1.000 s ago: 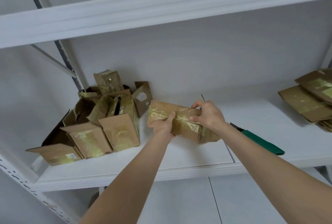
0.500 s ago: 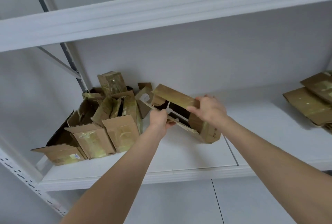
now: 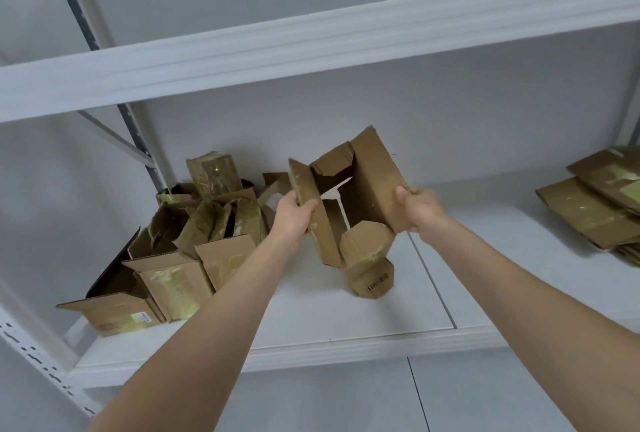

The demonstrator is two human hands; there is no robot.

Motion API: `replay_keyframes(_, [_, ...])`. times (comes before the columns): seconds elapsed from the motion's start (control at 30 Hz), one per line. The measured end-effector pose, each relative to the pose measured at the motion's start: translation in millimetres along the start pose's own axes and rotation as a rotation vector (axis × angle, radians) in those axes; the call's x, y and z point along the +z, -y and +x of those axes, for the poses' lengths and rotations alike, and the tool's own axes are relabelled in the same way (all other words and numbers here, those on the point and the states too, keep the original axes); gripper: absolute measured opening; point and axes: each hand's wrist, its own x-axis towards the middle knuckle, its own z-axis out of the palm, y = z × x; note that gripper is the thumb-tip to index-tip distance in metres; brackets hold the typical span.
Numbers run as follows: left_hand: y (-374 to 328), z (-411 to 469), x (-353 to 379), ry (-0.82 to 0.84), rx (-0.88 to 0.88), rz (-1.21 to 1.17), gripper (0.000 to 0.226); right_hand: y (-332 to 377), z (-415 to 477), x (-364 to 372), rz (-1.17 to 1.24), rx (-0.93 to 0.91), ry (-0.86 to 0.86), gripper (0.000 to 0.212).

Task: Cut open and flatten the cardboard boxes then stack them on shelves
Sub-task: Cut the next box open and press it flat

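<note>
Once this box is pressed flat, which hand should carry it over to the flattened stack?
Probably the right hand: it grips the box on the side nearer the flattened stack, which lies to the right. The left hand holds the far flap.

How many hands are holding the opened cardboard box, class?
2. The left hand grips the left flap of the cardboard box; the right hand grips its right panel.

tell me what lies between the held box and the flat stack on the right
Only bare white shelf with one panel seam lies between the held box and the flat stack, in the head view.
</note>
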Motion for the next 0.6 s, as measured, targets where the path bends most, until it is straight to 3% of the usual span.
replay_keyframes(0.27, [0,10,-10,0.110,-0.313,-0.187,0.018,-27,-8,-8,0.485,0.304,0.021,0.023])
replay_keyframes(0.4, [10,9,-10,0.128,-0.329,-0.150,0.018,-48,-11,-10,0.448,0.419,0.060,0.028])
replay_keyframes(0.53, [10,9,-5,0.189,-0.292,-0.101,0.021,-52,-6,-11,0.277,0.218,-0.001,0.045])
replay_keyframes(0.6, [9,13,-5,0.199,-0.272,-0.064,0.025,-53,-6,-11,0.263,0.225,0.013,0.046])
